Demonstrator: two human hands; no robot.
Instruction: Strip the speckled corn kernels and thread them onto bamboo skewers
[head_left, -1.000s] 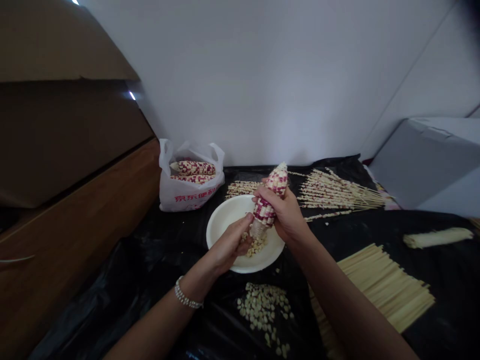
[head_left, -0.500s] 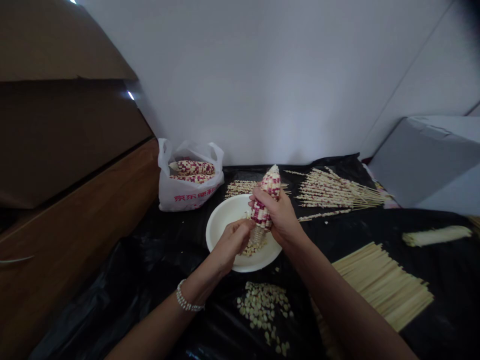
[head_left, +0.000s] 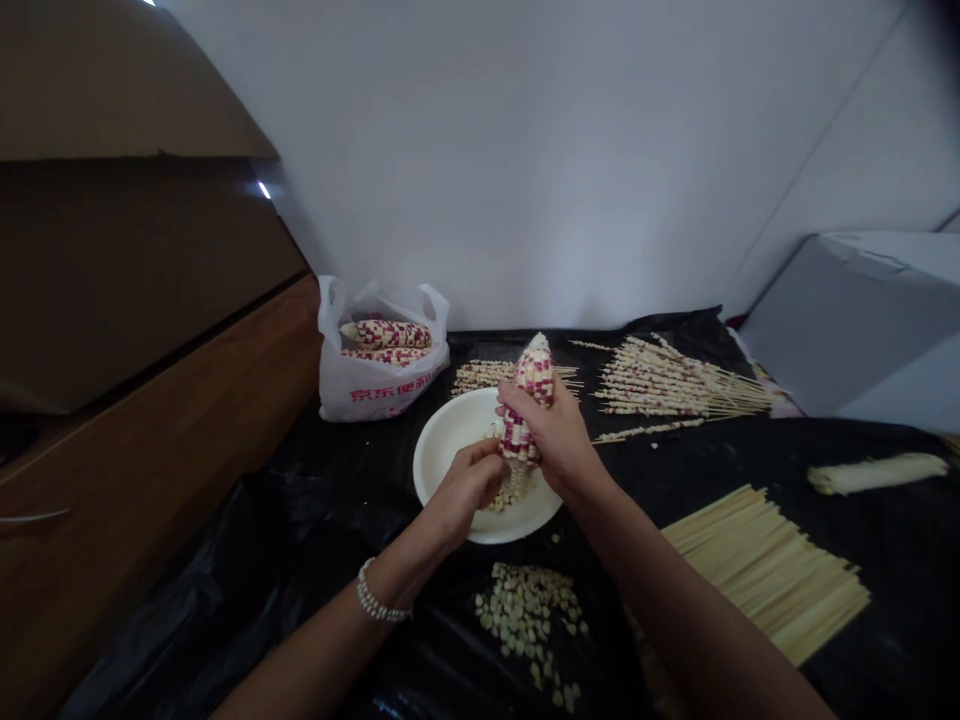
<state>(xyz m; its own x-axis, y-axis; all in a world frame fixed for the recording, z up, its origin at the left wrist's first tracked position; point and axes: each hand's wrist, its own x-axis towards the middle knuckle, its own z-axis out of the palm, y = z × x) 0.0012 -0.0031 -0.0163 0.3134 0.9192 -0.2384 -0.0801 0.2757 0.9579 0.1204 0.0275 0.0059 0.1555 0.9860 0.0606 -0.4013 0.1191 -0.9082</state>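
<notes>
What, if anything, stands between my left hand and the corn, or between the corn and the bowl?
Nothing visible. Your right hand grips the corn, your left hand is at its lower end, and the bowl lies below.

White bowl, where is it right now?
In the head view, the white bowl sits centrally, right of the plastic bag and beneath the corn cob held in the right hand.

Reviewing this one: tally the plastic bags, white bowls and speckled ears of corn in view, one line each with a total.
Plastic bag: 1
White bowl: 1
Speckled ears of corn: 3 (1 in the right hand, 2 showing in the bag)
Total: 5
</notes>
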